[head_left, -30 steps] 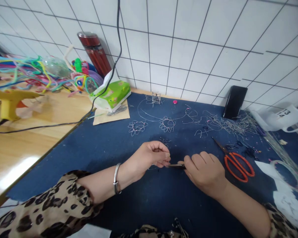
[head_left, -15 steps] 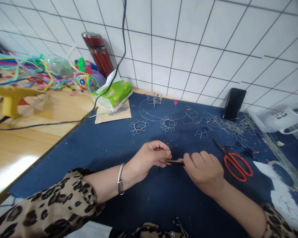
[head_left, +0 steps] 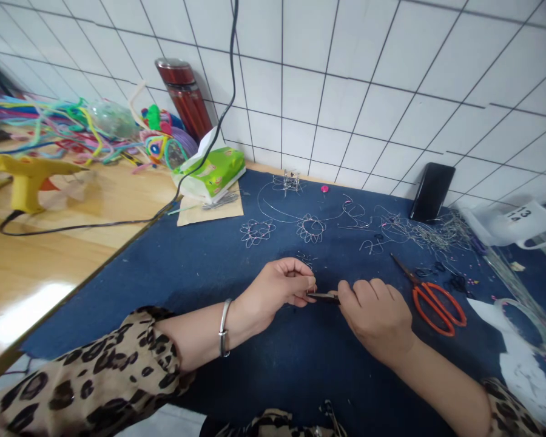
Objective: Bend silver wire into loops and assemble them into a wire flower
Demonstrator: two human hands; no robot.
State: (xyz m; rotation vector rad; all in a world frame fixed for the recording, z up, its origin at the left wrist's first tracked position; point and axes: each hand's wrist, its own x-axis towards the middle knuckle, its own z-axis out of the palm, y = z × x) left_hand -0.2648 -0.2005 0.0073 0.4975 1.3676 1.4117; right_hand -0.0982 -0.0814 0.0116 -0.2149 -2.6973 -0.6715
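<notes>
Carefully, our left hand (head_left: 283,283) pinches a thin metal wire (head_left: 313,288) over the dark-blue mat (head_left: 182,267), our right hand (head_left: 375,318) wrapped around a slim dark metal tool (head_left: 326,298) beside it. Two silvery flower-shaped wire rings (head_left: 299,229) look done; we judge ours unfinished.

Over the mat (head_left: 186,261), left hand (head_left: 284,285) and right hand (head_left: 377,318) near each other, with pliers (head_left: 325,297) between. Behind them, two wire flowers (head_left: 311,219) side by side. Right of the right hand, scissors (head_left: 422,284); behind those, a wire heap (head_left: 432,233). Behind the heap, a phone (head_left: 432,191) by the wall (head_left: 355,85). On the table (head_left: 104,194) at left, a glue gun (head_left: 26,182); right of that, a tissue pack (head_left: 216,176); behind that, a flask (head_left: 186,100).
</notes>
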